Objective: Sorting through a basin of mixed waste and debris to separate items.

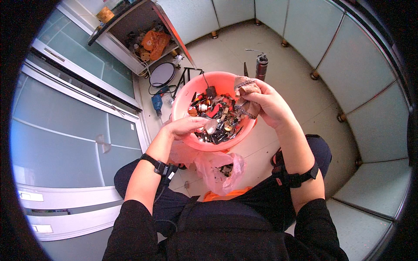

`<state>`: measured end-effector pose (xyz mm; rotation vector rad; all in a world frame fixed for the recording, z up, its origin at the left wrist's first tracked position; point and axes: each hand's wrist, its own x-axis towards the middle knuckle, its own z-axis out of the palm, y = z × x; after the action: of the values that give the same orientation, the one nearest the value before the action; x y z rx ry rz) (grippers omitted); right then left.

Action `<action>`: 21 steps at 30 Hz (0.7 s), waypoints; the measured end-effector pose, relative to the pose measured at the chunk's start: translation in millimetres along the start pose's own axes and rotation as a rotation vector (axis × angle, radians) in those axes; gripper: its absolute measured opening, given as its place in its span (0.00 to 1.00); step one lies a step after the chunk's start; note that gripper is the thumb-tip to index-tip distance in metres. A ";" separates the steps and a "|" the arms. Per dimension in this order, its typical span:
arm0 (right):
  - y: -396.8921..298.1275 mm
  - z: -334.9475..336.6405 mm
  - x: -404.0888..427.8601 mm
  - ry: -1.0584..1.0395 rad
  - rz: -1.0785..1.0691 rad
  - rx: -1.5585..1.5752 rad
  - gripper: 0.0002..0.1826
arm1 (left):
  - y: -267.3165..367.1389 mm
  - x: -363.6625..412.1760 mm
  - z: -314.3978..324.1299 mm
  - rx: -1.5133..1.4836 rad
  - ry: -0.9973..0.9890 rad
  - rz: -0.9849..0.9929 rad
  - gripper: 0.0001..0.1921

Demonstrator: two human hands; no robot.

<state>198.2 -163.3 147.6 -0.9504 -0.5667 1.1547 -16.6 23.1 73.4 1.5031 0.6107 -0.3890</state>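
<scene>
A pink plastic basin [183, 98] on the floor in front of me is filled with mixed small parts, many of them black. Over its near left rim, my left hand [187, 127] pinches a small round translucent object [211, 126] between thumb and fingers. My right hand [271, 104] grips a crumpled brown cloth [247, 88] with a darker trim above the basin's right rim. Among the heap I see a red curved piece [214, 111] and a black adapter-like block [211, 92] with a cord.
A blue power drill [157, 103], a round framed disc [162, 74] and a spray can [261, 67] stand or lie around the basin. Pink plastic bag [217, 179] sits between my legs. An open cabinet [130, 27] holds an orange bag [155, 44]. Glass-fronted cabinets [316, 42] line the right.
</scene>
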 end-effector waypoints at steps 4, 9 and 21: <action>1.9 1.8 2.8 -0.016 0.007 0.033 0.17 | -21.6 -3.0 -8.2 -0.314 -0.180 0.163 0.19; 0.3 3.3 0.2 0.000 0.018 0.021 0.17 | -8.4 -27.6 -6.5 -0.338 -0.191 0.268 0.18; 2.9 9.0 3.2 -0.010 0.003 0.014 0.18 | -16.0 -57.1 -22.0 -0.562 -0.142 0.321 0.12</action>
<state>190.6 -157.1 149.4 -0.9340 -0.5651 1.1652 -74.3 36.7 95.3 0.9979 0.3183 -0.0610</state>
